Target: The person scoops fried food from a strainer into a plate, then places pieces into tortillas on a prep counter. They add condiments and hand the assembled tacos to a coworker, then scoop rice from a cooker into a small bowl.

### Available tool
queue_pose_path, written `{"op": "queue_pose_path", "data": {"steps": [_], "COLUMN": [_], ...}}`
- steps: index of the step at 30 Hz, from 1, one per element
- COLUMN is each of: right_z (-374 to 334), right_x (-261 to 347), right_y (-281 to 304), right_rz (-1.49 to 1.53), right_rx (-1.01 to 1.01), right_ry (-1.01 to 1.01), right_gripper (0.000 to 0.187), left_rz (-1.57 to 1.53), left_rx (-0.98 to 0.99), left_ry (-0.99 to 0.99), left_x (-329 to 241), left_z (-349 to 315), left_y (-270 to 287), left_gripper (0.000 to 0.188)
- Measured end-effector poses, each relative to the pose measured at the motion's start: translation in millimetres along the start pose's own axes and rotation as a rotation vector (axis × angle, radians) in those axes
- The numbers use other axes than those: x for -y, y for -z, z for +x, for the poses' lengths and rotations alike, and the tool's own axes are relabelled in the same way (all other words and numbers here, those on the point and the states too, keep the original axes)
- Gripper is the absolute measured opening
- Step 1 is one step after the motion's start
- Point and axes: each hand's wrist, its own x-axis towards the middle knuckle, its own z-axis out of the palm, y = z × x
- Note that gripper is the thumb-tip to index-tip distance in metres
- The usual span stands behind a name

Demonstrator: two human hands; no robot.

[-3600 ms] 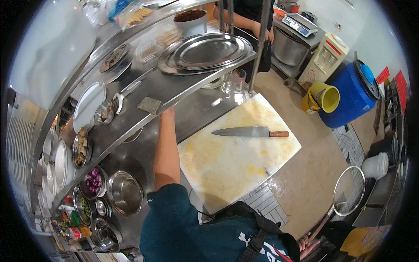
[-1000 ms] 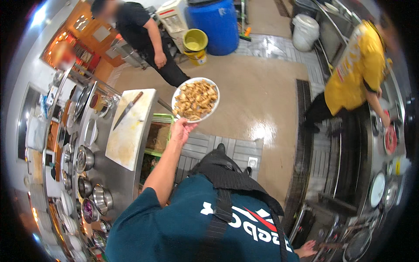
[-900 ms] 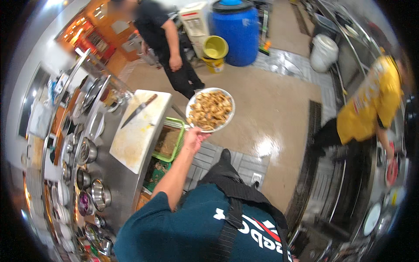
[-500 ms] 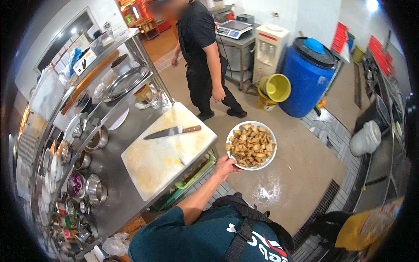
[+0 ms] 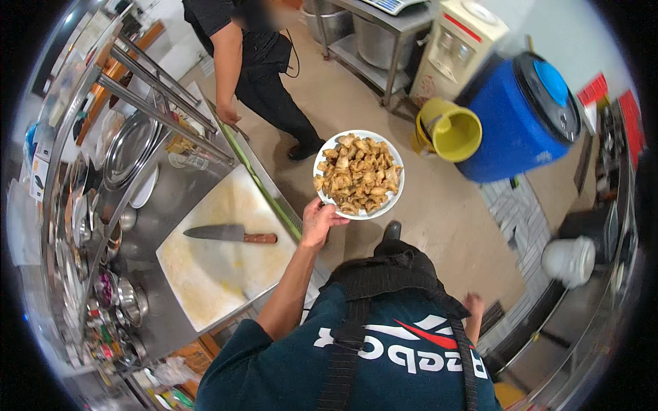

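My left hand (image 5: 321,222) grips the lower left rim of a round white plate (image 5: 370,216), fingers closed around its edge. Heaped on the plate are browned, chopped pieces of cooked food (image 5: 360,172), perhaps meat. The plate is held out in front of me, over the floor. Low at my right side, my right hand (image 5: 473,304) shows only in part and is blurred, so its fingers cannot be made out. To my left, a knife (image 5: 218,233) with a wooden handle lies flat on a white cutting board (image 5: 205,288), on a steel table.
Beyond the table a person in black (image 5: 267,75) has one hand by its far edge. A yellow bucket (image 5: 458,133), a blue barrel (image 5: 514,123) and a water dispenser (image 5: 456,51) stand ahead right. Metal bowls (image 5: 130,301) crowd the left; a white bucket (image 5: 570,262) stands right.
My view has turned and moved forward, with the plate still in my left hand. My right hand has come into sight. The other person is now bent toward the table, one hand at its edge.
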Motion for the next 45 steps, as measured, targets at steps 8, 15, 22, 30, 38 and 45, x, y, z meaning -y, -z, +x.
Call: {"op": "queue_pose_path", "data": {"steps": [8,15,22,30,38,45], "right_z": [16,-60,-60,-101,-243,-373], "right_x": [514,700,793,899,976,921], "right_y": [-356,-592,-762,-1012,-1307,-1513], "right_rz": [0.030,-0.027,-0.404,-0.863,-1.310,-1.758], "right_rx": [1.225,1.469,1.378,1.531,1.966,2.091], "right_ry": [0.408,0.261,0.576,1.248,1.929,2.221], "right_gripper": [0.052,0.044,0.020,0.041,0.086,0.103], "left_rz": [-0.099,-0.203,-0.239,-0.288,-0.386,-0.491], "left_rx": [-0.373,-0.501,-0.541,-0.661,-0.868,-1.121], "left_ry": [-0.004,-0.083,-0.077,-0.192,-0.313,-0.374], "left_x": [-55,-125,-235,-330,-429,-489], "left_z": [83,202,330,486,603,672], "left_y": [-16,31,92,191,296,411], "left_gripper": [0.029,0.035,0.039,0.038,0.036,0.042]}}
